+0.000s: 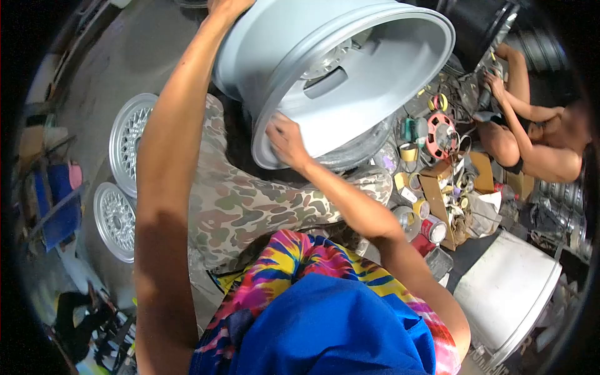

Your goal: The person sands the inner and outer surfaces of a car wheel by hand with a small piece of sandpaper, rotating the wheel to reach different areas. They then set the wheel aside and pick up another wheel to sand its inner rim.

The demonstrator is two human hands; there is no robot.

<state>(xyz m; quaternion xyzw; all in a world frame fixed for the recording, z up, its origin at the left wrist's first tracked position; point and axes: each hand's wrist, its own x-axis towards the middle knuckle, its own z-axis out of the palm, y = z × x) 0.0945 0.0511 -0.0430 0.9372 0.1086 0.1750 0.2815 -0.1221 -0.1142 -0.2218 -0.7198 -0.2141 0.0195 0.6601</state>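
Observation:
A large grey car wheel rim (375, 100) lies tilted in front of me, its wide open side towards me. My right hand (286, 139) is at the near lip, touching the inside of the barrel with its fingers curled and pressed together. Slight blur hides whether a small pad or paper is under them. My left hand (232, 5) is against the rim's far left side, at the top edge of the view, and its fingers are cut off. Beneath the rim is a dark, plastic-wrapped round thing (359, 155), partly hidden.
Two silver mesh wheel faces (115, 220) stand at the left. To the right are tape rolls (409, 152), a red reel (441, 135), a cardboard box (437, 187), a can (433, 229) and a white container (506, 294). A co-worker (531, 134) crouches at the right, holding a tool.

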